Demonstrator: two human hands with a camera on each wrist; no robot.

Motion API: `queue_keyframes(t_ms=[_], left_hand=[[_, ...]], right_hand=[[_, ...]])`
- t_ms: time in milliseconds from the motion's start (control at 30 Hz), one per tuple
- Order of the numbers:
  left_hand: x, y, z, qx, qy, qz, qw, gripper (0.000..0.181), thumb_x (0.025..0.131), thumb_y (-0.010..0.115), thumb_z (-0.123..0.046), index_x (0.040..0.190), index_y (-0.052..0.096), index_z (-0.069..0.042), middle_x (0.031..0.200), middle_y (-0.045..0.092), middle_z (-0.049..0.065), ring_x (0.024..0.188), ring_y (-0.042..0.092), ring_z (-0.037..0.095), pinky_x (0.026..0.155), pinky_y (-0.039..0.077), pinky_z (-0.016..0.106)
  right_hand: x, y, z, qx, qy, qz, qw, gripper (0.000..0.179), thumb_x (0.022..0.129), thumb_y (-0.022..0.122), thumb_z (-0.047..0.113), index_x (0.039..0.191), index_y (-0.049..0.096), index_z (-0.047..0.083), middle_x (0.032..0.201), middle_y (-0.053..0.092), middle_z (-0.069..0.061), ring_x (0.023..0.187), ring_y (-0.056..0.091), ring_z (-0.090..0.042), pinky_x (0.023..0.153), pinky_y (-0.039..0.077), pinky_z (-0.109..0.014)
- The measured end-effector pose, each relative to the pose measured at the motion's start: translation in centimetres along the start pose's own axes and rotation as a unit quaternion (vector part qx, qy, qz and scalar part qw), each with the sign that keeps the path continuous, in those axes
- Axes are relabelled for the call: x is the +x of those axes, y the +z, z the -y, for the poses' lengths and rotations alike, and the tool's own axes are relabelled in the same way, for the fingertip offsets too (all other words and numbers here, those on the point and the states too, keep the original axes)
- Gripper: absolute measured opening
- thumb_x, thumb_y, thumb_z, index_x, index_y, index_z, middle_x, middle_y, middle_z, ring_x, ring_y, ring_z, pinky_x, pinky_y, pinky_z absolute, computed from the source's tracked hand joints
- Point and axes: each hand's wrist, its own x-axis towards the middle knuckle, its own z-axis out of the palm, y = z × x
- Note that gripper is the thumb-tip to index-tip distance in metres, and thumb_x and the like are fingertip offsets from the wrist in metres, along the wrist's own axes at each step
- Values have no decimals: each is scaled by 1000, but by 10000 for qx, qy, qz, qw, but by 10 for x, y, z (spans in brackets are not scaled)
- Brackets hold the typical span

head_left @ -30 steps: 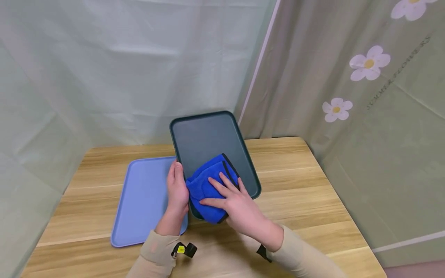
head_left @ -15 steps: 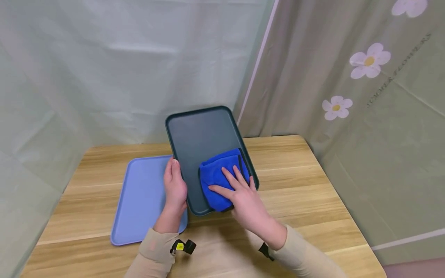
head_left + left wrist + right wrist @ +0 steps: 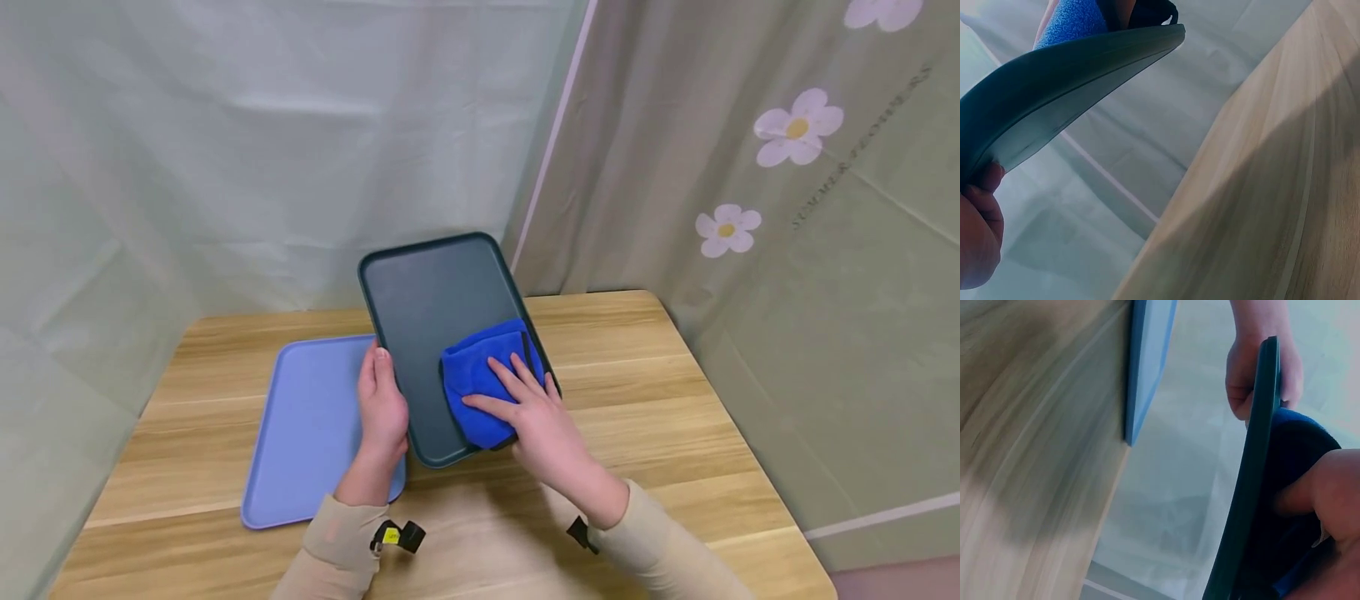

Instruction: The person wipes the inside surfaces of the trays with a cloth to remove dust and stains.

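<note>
A dark green tray (image 3: 427, 308) is held tilted above the table by my left hand (image 3: 384, 408). That hand grips its left edge, thumb on the upper side and fingers curled beneath, as the left wrist view shows at the tray's underside (image 3: 1041, 125). A folded blue cloth (image 3: 480, 367) with black edging lies against the tray's lower right part. My right hand (image 3: 543, 421) presses flat on the cloth with its fingers spread. In the right wrist view the tray (image 3: 1250, 469) stands edge-on, with the cloth (image 3: 1304, 428) partly in shadow behind the fingers.
A light blue tray (image 3: 307, 433) lies on the wooden table (image 3: 637, 375), left of the held tray and partly under it. Pale curtains (image 3: 300, 167) hang behind the table, and a flowered curtain (image 3: 750, 333) hangs along the right.
My right hand has slid the cloth rightward and slightly up across the dark green tray, from its lower left part to the right edge. The left hand and tray have shifted only slightly.
</note>
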Motion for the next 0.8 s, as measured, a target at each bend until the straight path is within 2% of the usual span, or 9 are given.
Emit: queue_keyframes(t_ms=[167, 433, 600, 800], left_hand=[[-3, 0, -1, -20, -31, 24, 10000, 61, 118, 36, -39, 168, 29, -5, 169, 36, 11, 154, 31, 24, 127, 26, 47], [-6, 1, 3, 88, -55, 156, 9998, 64, 118, 36, -41, 169, 26, -3, 170, 34, 13, 156, 28, 27, 128, 23, 49], [-6, 3, 4, 106, -1, 182, 9998, 63, 118, 36, -39, 168, 27, -1, 170, 33, 14, 156, 27, 28, 128, 22, 49], [-6, 7, 5, 11, -2, 87, 10000, 63, 118, 37, -40, 167, 31, -2, 168, 36, 14, 156, 28, 28, 129, 22, 49]], right_hand=[[2, -1, -2, 74, -124, -98, 9998, 97, 70, 77, -22, 144, 68, 41, 172, 35, -9, 157, 27, -46, 108, 32, -84], [7, -2, 1, 78, 68, -81, 9999, 97, 73, 75, -21, 146, 66, 40, 173, 33, -10, 158, 25, -47, 108, 31, -84], [8, -2, 5, 169, 130, 63, 9998, 97, 75, 77, -21, 149, 63, 40, 174, 31, -12, 158, 24, -48, 110, 30, -83], [5, 4, 24, 251, -292, 348, 9987, 99, 74, 78, -20, 152, 61, 39, 174, 29, -13, 157, 23, -49, 111, 30, -81]])
